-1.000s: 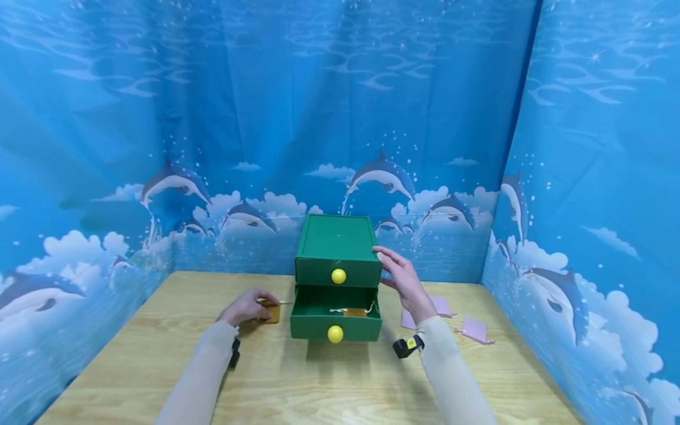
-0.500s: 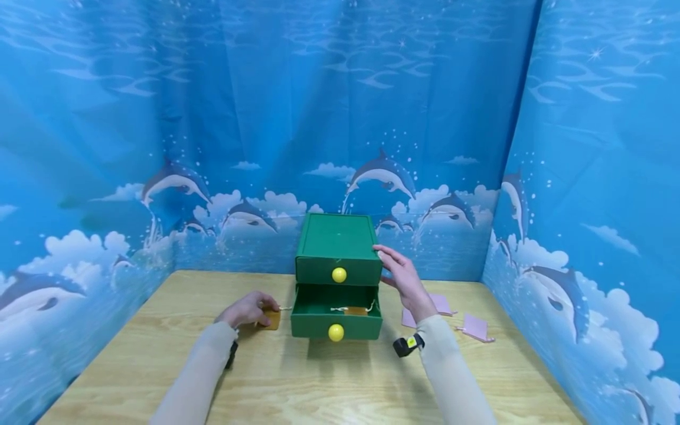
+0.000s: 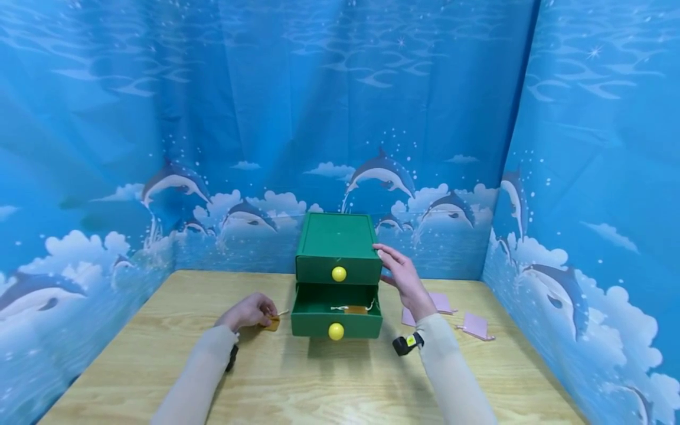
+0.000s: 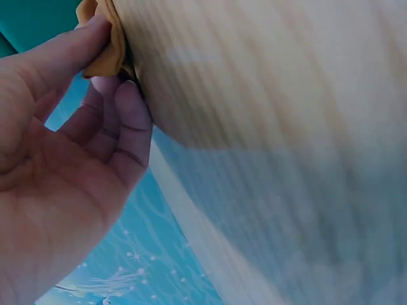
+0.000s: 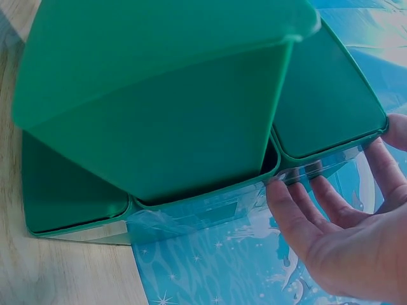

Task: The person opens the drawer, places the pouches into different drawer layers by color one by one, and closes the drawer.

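My left hand [image 3: 246, 311] pinches a small orange-brown drawstring pouch [image 3: 273, 323] close over the table, left of the green drawer cabinet [image 3: 338, 236]. In the left wrist view, the cloth of this pouch [image 4: 107, 57] is bunched between thumb and fingers. A pulled-out green drawer [image 3: 313, 326] with a yellow knob holds another orange-brown pouch [image 3: 355, 310] with white cords. My right hand [image 3: 408, 286] rests against the cabinet's right side, fingers fairly straight. The right wrist view shows its fingertips [image 5: 276, 190] along the side wall and the thumb at the top edge.
Several pink drawstring pouches [image 3: 475, 326] lie on the wooden table [image 3: 265, 383], right of the cabinet. Above the pulled-out drawer, a closed drawer has its own yellow knob [image 3: 339, 274]. Blue dolphin-print curtains [image 3: 265, 118] stand behind and at both sides.
My left hand has shifted slightly toward me, and its fingers have gathered up the orange-brown pouch, of which less now shows. The right hand and the cabinet stay where they were.
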Tool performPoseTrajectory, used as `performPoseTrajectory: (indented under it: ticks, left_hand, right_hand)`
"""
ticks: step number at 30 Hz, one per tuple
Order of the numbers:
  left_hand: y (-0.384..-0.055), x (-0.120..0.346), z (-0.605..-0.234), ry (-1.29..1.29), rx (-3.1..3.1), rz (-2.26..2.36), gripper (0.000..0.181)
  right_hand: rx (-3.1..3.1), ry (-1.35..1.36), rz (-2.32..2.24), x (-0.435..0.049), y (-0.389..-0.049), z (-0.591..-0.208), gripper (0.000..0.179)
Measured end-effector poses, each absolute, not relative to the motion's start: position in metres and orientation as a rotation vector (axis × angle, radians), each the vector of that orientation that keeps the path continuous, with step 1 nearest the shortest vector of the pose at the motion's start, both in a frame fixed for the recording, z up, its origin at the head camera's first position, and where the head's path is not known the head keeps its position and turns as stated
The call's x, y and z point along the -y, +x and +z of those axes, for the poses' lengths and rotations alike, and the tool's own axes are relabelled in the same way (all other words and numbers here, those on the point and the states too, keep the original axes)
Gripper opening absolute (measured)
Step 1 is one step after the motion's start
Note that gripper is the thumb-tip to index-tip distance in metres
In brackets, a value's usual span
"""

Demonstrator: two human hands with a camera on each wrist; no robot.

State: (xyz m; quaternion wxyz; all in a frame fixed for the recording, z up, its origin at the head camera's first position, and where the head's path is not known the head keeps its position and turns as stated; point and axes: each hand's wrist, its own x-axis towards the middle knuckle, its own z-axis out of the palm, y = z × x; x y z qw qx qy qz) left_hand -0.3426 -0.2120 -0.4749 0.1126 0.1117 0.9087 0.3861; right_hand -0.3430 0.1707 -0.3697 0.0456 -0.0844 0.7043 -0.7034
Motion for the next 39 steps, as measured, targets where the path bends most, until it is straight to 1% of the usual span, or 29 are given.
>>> performPoseTrajectory:
  ticks: [9, 16, 19, 27, 33, 39]
  left_hand:
    - [-0.343, 0.216, -0.475, 0.37, -2.69, 1.157, 0.016]
    - [-0.344, 0.223, -0.47, 0.273, -2.77, 1.317, 0.013]
    - [-0.344, 0.224, -0.465, 0.259, -2.812, 1.358, 0.013]
    - [-0.339, 0.221, -0.447, 0.248, -2.846, 1.491, 0.021]
    - [-0.34, 0.222, -0.435, 0.236, -2.938, 1.539, 0.02]
    - [-0.338, 0.22, -0.428, 0.245, -2.981, 1.641, 0.023]
  right_hand:
    - [-2.163, -0.274, -2.127, -0.172, -0.344, -0.369, 0.041]
    - [-2.167, -0.279, -2.126, -0.172, -0.343, -0.369, 0.041]
    - [-2.164, -0.273, -2.133, -0.172, -0.344, -0.369, 0.041]
    - [-2.156, -0.274, -2.135, -0.172, -0.345, -0.37, 0.041]
    - [-2.157, -0.283, -2.138, -0.172, -0.344, -0.369, 0.042]
    - [-2.161, -0.277, -2.132, -0.173, -0.344, -0.37, 0.042]
